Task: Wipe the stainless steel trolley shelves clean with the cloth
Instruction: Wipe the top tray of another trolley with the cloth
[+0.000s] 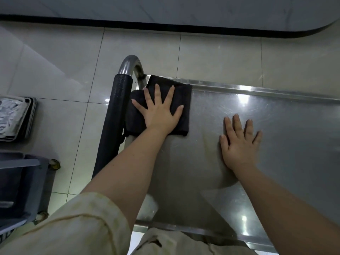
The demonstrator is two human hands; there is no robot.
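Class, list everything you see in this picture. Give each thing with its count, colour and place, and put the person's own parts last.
trolley shelf: 1, silver steel, centre and right
cloth: 1, black, far-left corner of the shelf
handle grip: 1, black foam, on the steel tube at the shelf's left end
trays: stacked, count unclear, dark, left edge, holding white packets
cart: 1, grey, lower left, on castors
floor tiles: many, pale beige, around the trolley
skirting strip: 1, black, across the top
sleeve: 1, cream, bottom left
left hand: 1, flat with fingers spread, pressing on the cloth
right hand: 1, flat on the bare shelf, right of the cloth and apart from it
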